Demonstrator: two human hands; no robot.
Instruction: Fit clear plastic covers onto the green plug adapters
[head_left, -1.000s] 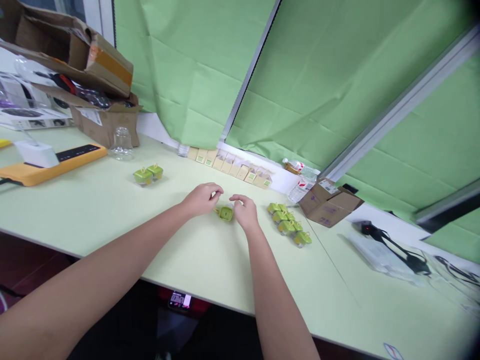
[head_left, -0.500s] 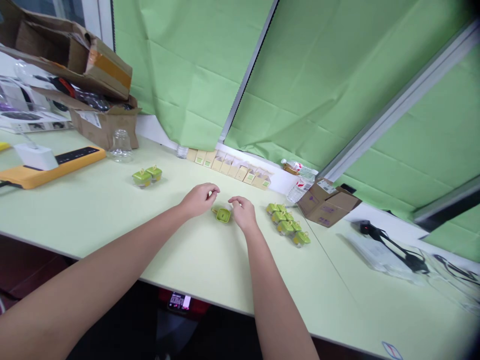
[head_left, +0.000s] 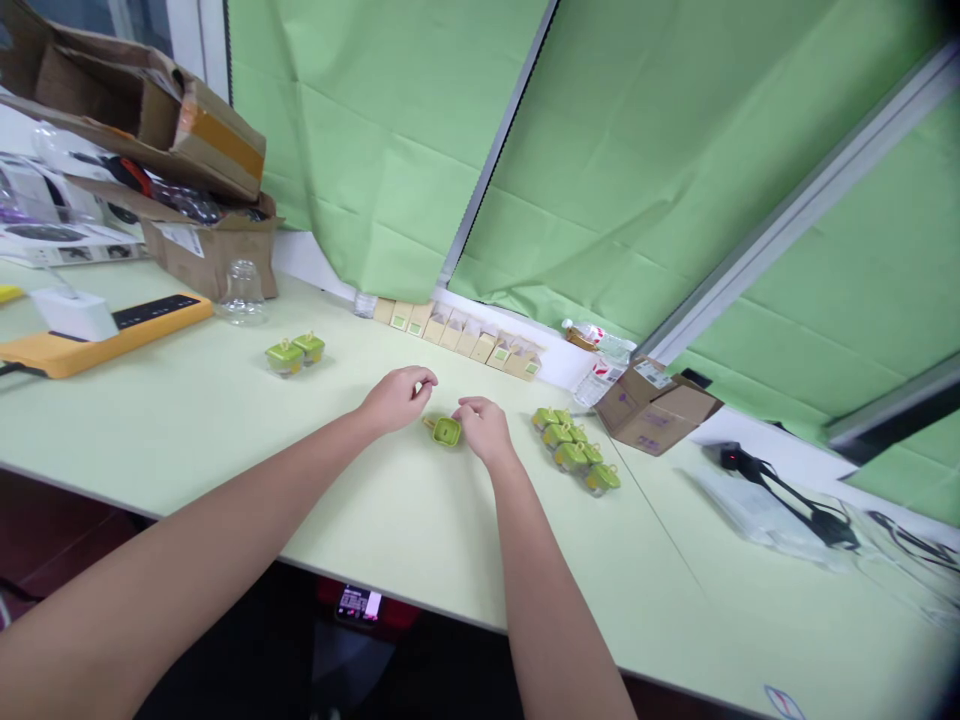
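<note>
A small green square container (head_left: pixel 447 431) lies on the pale green table (head_left: pixel 225 420) between my hands. My left hand (head_left: pixel 395 397) rests just left of it, fingers curled together in a pinch near its yellow tab. My right hand (head_left: pixel 485 429) sits at its right side, fingers bent and touching or nearly touching it. What either hand pinches is too small to make out. Several matching green containers (head_left: pixel 574 450) stand in a cluster to the right. Two more green containers (head_left: pixel 295 352) sit to the left.
A yellow device (head_left: pixel 97 330) with a white block lies at far left, beside a glass jar (head_left: pixel 241 290) and stacked cardboard boxes (head_left: pixel 150 110). A row of small cartons (head_left: pixel 465 338) lines the wall. A brown box (head_left: pixel 654 405), bottles and a black cable (head_left: pixel 787 490) lie right.
My right hand has shifted slightly left, closer against the green container. The left hand has barely moved.
</note>
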